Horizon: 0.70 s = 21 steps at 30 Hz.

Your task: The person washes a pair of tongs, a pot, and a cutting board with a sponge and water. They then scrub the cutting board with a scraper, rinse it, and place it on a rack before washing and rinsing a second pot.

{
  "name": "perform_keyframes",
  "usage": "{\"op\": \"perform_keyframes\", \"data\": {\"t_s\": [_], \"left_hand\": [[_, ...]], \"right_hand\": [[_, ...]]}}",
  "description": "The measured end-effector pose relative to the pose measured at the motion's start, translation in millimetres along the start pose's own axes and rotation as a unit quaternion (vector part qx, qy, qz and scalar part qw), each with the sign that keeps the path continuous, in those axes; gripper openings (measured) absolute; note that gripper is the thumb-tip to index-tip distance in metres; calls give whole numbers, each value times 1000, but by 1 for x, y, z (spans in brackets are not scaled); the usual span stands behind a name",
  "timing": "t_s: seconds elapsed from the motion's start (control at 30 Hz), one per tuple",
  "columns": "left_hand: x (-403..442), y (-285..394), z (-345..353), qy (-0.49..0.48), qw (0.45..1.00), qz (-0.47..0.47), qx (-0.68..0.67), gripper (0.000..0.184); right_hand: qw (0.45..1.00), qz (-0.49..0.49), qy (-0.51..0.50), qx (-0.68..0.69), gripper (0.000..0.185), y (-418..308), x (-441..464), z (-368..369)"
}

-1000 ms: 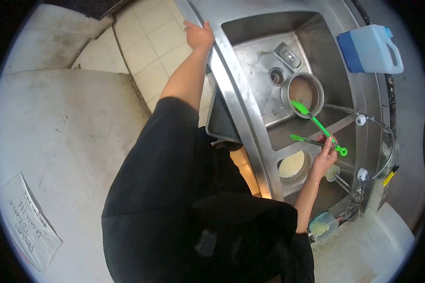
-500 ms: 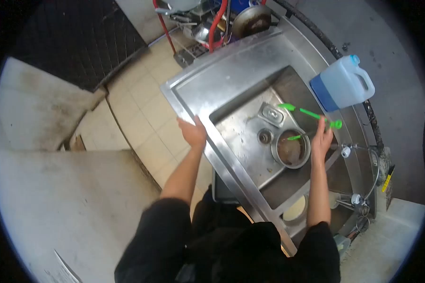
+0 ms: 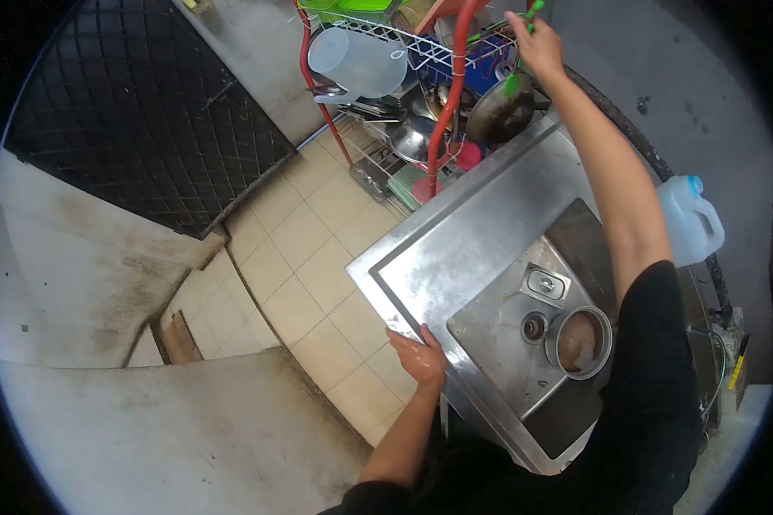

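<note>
Now holding tongs (image 3: 511, 84) by rack (image 3: 459, 77), no longer over sink (image 3: 489, 343), pinched in fingers of right hand (image 3: 538, 51); resting left hand (image 3: 422, 360) on worktop (image 3: 481, 257) edge with fingers spread; leaving pot (image 3: 554, 338) in sink.

Fisheye edges bowed, black — steel glare, raised hand (image 3: 538, 51) soft.

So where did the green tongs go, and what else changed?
The right hand has carried the green tongs away from over the sink basin, up to the red-framed rack. It hasn't let go of them. The left hand is still at the sink's front edge, and the round pot still sits beside the drain.
</note>
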<state>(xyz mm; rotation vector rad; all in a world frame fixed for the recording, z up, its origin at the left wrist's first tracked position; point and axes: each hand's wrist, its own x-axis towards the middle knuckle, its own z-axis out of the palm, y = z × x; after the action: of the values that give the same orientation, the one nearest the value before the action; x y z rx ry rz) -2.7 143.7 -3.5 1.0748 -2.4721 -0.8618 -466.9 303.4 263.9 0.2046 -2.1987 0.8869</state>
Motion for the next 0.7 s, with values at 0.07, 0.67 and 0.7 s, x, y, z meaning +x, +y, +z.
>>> {"op": "perform_keyframes", "data": {"t_s": [0.07, 0.67, 0.7], "left_hand": [[2, 0, 3, 13, 1000, 15, 7, 71], [-8, 5, -4, -36, 997, 17, 64, 80], [-4, -3, -2, -48, 997, 21, 64, 80]], "right_hand": [[994, 23, -104, -17, 51, 6, 25, 22], [945, 272, -140, 119, 16, -15, -460, -253], [947, 278, -132, 98, 16, -20, -497, -289]]}}
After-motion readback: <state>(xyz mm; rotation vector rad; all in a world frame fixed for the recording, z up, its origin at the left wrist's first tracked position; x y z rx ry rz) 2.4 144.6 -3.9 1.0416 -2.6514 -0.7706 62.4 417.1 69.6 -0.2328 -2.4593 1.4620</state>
